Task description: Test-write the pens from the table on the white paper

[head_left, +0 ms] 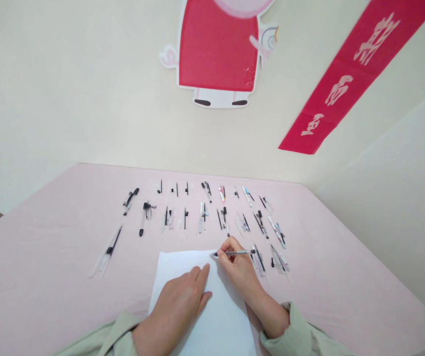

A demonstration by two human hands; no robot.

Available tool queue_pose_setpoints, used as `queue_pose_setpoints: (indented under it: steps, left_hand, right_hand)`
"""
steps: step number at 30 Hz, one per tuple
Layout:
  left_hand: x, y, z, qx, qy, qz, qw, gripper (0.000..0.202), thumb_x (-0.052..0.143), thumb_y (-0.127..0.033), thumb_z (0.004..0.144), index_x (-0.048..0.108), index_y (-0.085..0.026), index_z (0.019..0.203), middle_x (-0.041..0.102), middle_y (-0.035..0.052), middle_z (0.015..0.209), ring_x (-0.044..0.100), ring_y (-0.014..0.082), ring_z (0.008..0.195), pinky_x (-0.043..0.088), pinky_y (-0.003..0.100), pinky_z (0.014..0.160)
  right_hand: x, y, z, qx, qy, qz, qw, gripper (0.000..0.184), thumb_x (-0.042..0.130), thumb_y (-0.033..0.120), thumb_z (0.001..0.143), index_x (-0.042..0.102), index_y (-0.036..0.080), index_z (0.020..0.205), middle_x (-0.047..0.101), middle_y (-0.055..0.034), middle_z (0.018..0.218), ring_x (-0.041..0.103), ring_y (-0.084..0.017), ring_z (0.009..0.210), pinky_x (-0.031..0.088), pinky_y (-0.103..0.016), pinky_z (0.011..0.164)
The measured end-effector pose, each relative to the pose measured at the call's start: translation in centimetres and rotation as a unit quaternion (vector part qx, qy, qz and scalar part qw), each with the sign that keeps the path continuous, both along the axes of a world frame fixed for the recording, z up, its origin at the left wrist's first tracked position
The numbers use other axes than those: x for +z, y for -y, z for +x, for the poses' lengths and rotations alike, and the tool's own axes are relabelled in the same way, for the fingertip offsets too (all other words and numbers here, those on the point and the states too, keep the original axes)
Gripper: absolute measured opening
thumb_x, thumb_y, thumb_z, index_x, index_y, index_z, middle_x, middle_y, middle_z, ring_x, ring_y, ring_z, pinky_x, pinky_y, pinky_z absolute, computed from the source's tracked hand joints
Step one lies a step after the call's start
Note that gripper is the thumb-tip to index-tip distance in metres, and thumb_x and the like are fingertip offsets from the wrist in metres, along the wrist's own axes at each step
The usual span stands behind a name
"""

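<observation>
A white sheet of paper lies on the pink table in front of me. My left hand rests flat on it, fingers together and stretched out, holding nothing. My right hand pinches a pen, which lies nearly level with its tip at the paper's top right corner. Beyond the paper, several pens and pen parts are laid out in rows across the table.
More pen parts lie just right of my right hand, and a lone pen sits to the left of the paper. The table meets a cream wall with a cartoon cutout and a red banner.
</observation>
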State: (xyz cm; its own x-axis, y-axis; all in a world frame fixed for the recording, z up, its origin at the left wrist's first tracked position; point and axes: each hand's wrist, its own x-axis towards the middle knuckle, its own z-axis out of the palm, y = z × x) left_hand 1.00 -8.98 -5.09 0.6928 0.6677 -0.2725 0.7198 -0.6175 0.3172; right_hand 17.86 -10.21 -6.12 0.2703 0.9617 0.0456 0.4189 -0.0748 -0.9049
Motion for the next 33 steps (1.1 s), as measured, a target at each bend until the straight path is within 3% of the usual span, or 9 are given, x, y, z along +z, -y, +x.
queue_pose_setpoints:
  steps: [9, 22, 33]
  left_hand:
    - [0.03, -0.04, 0.1, 0.0, 0.001, 0.003, 1.0, 0.046, 0.044, -0.02, 0.091, 0.044, -0.016, 0.136, 0.064, 0.0141, 0.109, 0.066, 0.0298, 0.094, 0.054, 0.04, 0.074]
    - [-0.45, 0.01, -0.02, 0.004, 0.011, 0.013, 1.0, 0.044, 0.044, -0.021, 0.09, 0.043, -0.019, 0.134, 0.064, 0.013, 0.109, 0.066, 0.0275, 0.093, 0.053, 0.036, 0.074]
    - [-0.27, -0.03, 0.02, -0.002, 0.018, -0.002, 1.0, 0.044, 0.044, -0.02, 0.09, 0.044, -0.017, 0.135, 0.064, 0.0147, 0.108, 0.066, 0.0305, 0.094, 0.054, 0.04, 0.074]
  right_hand:
    - [0.13, 0.01, 0.03, 0.018, 0.024, -0.003, 1.0, 0.01, 0.051, 0.023, 0.082, 0.045, 0.022, 0.073, 0.045, 0.0058, 0.062, 0.046, -0.013, 0.058, 0.035, -0.025, 0.057]
    - [-0.11, 0.14, 0.13, 0.015, 0.025, 0.009, 1.0, 0.009, 0.05, 0.022, 0.083, 0.046, 0.022, 0.075, 0.046, 0.0057, 0.062, 0.047, -0.013, 0.058, 0.036, -0.024, 0.057]
    - [0.19, 0.04, 0.13, 0.011, 0.026, -0.004, 1.0, 0.009, 0.05, 0.023, 0.083, 0.046, 0.022, 0.074, 0.046, 0.0059, 0.062, 0.047, -0.013, 0.058, 0.035, -0.025, 0.057]
